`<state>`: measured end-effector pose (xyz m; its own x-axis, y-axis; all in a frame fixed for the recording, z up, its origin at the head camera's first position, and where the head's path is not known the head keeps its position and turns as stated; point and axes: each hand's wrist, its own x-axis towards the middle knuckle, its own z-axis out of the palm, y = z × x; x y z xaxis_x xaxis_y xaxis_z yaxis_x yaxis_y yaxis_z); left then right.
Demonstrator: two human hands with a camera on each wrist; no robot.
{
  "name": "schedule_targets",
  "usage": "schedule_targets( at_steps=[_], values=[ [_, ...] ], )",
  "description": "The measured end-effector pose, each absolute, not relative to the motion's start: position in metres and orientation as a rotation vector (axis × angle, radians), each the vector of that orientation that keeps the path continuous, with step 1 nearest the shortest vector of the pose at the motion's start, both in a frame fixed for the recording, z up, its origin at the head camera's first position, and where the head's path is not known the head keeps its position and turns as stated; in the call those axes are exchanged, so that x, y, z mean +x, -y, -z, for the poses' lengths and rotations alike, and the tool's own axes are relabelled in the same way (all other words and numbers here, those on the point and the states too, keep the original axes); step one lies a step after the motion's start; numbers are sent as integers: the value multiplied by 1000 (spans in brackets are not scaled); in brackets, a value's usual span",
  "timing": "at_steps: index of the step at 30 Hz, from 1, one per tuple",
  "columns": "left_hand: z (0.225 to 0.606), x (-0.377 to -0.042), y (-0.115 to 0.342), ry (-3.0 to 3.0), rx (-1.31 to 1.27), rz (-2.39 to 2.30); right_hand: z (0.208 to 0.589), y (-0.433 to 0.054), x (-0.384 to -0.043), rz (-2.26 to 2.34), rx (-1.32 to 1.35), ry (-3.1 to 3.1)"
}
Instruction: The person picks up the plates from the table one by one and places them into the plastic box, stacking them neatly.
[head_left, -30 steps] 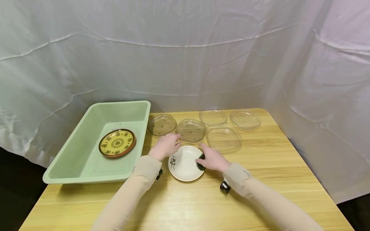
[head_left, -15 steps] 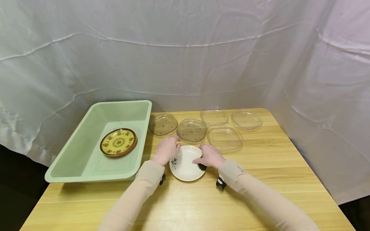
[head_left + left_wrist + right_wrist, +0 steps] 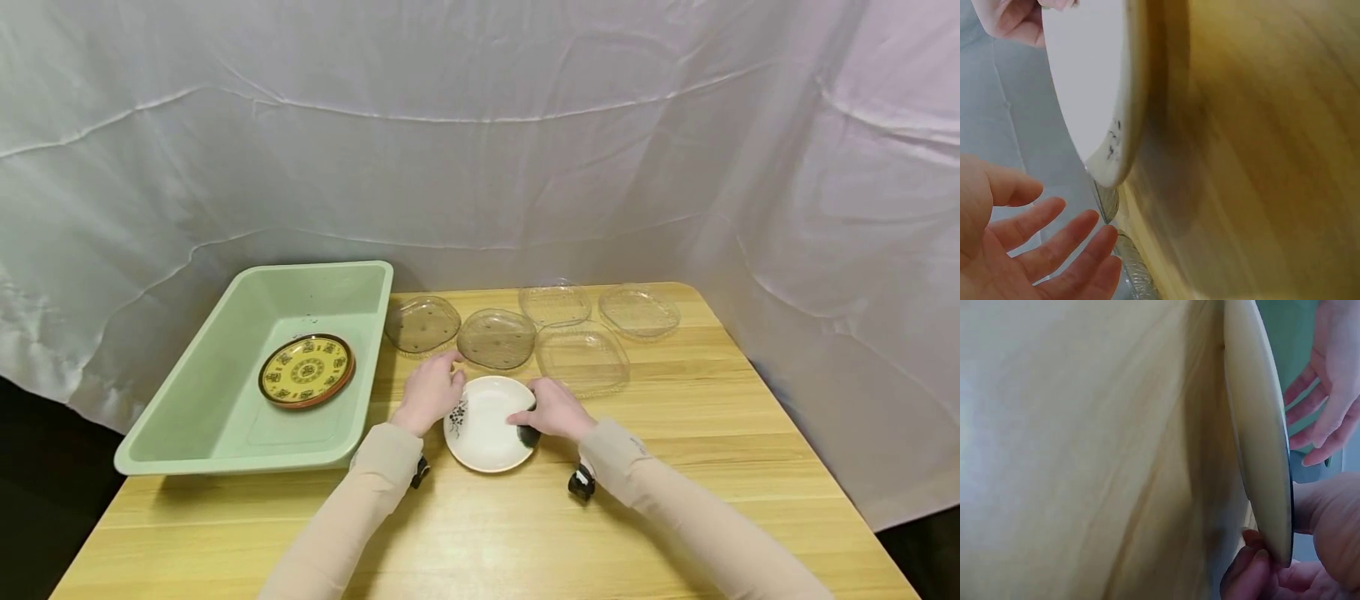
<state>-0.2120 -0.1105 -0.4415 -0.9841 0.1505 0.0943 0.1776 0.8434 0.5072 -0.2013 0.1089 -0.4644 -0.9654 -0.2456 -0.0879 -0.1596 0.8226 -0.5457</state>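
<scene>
A white plate (image 3: 487, 425) has a dark floral sprig at its left and a dark green patch at its right edge. My right hand (image 3: 557, 410) grips that right rim, thumb on top. In the right wrist view the right fingers (image 3: 1249, 572) reach under the plate (image 3: 1260, 425), which is lifted off the wood. Beside its far left edge, my left hand (image 3: 429, 392) holds nothing. The left wrist view shows this left hand (image 3: 1035, 244) with fingers loosely spread, a gap away from the plate's rim (image 3: 1129, 112).
A pale green basin (image 3: 232, 462) stands at the left with a yellow patterned plate (image 3: 307, 371) inside. Along the back of the wooden table (image 3: 675, 500) lie two smoky glass plates (image 3: 497, 337) and several clear ones (image 3: 581, 358). Grey cloth (image 3: 480, 183) hangs behind.
The plate has shifted slightly right in my right hand. The right thumb now lies over its rim. My left hand stays close by on the left, a little apart from the plate.
</scene>
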Motion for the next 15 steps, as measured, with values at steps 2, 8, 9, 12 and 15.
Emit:
schedule_targets(
  at_steps=[2, 8, 9, 12, 15],
  values=[
    [443, -212, 110, 2952, -264, 850, 464, -111, -199, 848, -318, -2854],
    [447, -212, 108, 2863, -271, 983, 465, -121, -191, 898, -273, -2871],
    [447, -212, 108, 2844, -276, 1019, 465, -123, -190, 910, -267, -2874],
    [448, -212, 106, 2803, -279, 1133, 465, -128, -185, 942, -267, -2887],
    [448, -211, 104, 2776, -275, 1240, 466, -132, -182, 988, -270, -2888]
  ],
)
